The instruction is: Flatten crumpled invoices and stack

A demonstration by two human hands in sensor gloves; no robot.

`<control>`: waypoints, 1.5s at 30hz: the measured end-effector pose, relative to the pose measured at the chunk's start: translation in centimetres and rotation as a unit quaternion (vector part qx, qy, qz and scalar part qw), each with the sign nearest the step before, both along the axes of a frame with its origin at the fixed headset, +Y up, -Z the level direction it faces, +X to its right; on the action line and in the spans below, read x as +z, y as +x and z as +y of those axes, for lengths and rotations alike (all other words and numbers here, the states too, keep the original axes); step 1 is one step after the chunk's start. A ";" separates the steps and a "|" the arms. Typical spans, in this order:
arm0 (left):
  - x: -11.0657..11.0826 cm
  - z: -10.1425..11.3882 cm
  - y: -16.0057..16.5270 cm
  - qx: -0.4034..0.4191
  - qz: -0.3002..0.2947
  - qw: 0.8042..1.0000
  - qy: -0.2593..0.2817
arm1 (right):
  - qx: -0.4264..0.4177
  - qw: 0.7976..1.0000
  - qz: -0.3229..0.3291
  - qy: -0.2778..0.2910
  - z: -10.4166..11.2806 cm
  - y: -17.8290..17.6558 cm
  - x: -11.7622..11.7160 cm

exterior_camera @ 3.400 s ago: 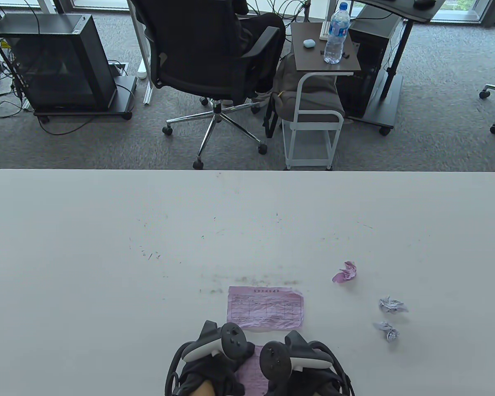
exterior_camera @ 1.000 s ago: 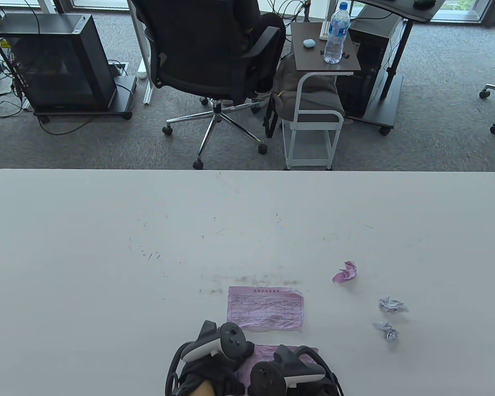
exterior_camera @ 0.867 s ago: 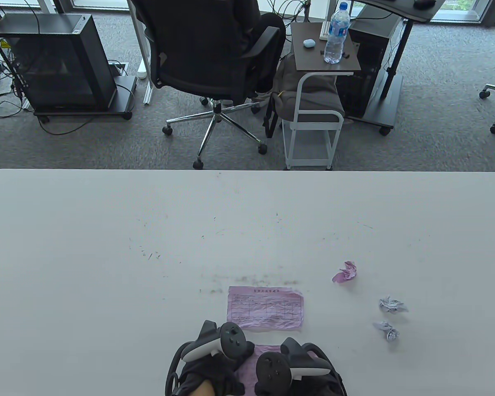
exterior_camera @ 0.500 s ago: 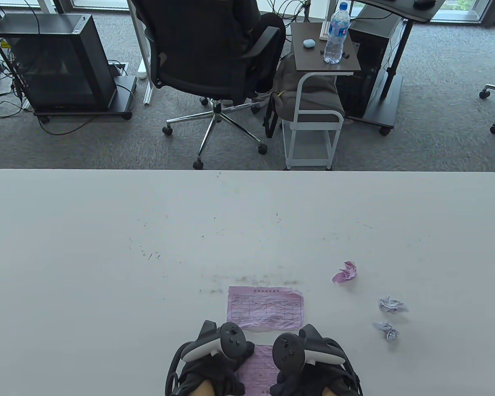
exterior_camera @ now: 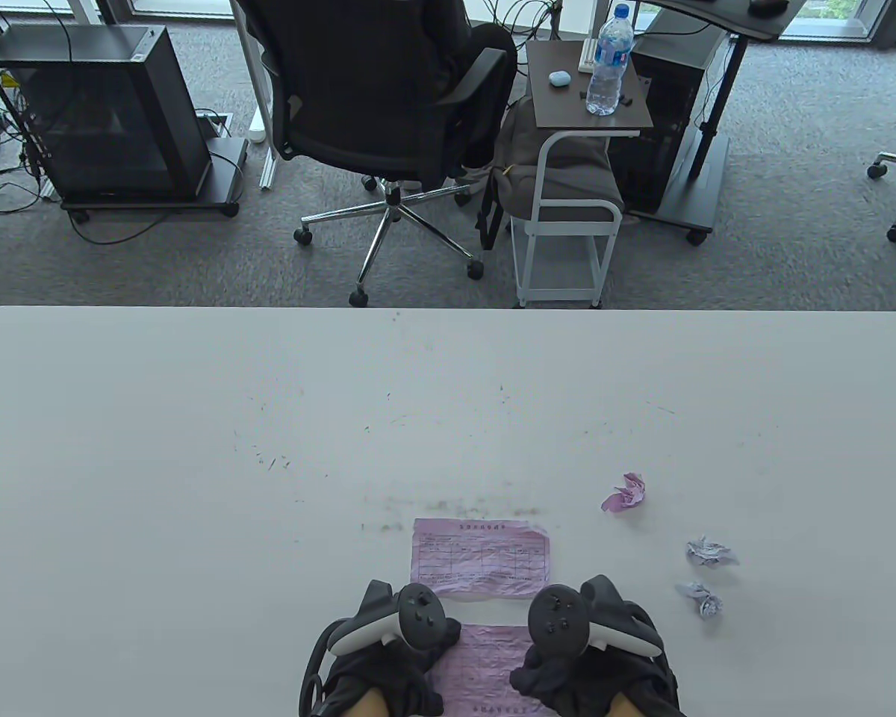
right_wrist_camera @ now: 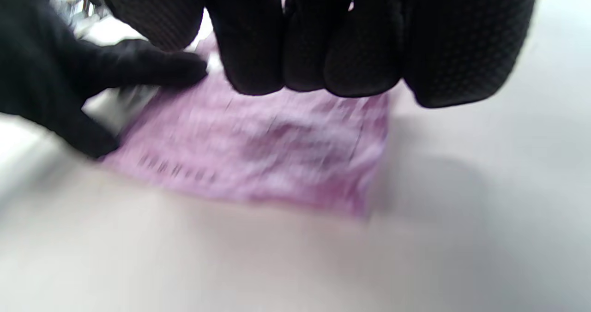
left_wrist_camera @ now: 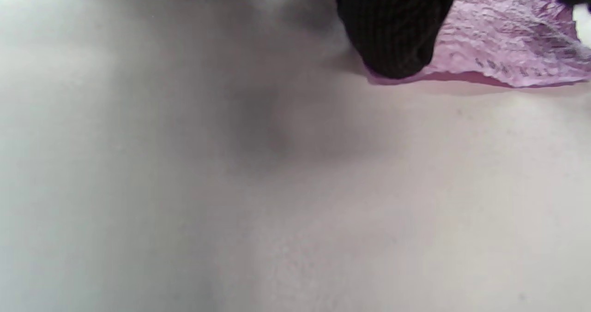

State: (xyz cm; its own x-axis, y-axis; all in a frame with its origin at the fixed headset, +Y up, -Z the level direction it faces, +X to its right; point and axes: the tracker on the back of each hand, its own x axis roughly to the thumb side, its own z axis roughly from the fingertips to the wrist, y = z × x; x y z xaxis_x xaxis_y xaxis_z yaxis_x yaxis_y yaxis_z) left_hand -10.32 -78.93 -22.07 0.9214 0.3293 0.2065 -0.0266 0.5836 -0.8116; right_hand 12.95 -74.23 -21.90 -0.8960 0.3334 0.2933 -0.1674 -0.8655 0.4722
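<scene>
A flattened pink invoice (exterior_camera: 481, 557) lies on the white table (exterior_camera: 194, 448). Nearer the front edge a second pink invoice (exterior_camera: 485, 668), still wrinkled, lies spread between my hands. My left hand (exterior_camera: 388, 657) presses on its left side; the left wrist view shows one gloved fingertip (left_wrist_camera: 392, 30) on the pink invoice (left_wrist_camera: 503, 49). My right hand (exterior_camera: 590, 657) is at its right side, with fingers (right_wrist_camera: 323, 49) flat over the pink invoice (right_wrist_camera: 258, 159). A crumpled pink ball (exterior_camera: 626, 493) and two crumpled white balls, one (exterior_camera: 709, 553) behind the other (exterior_camera: 702, 599), lie to the right.
Beyond the table's far edge stand an office chair (exterior_camera: 373, 97), a small side table (exterior_camera: 590, 89) with a water bottle (exterior_camera: 608, 63), and a computer case (exterior_camera: 97, 112) on the carpet.
My right hand has slid to the right across the near invoice, from its middle to its right side, uncovering more of the sheet. My left hand has stayed in place.
</scene>
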 end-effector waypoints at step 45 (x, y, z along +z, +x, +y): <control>0.0 0.8 0.3 0.034 -0.004 0.999 0.021 | -0.068 0.957 0.037 0.280 4.3 -1.6 2.2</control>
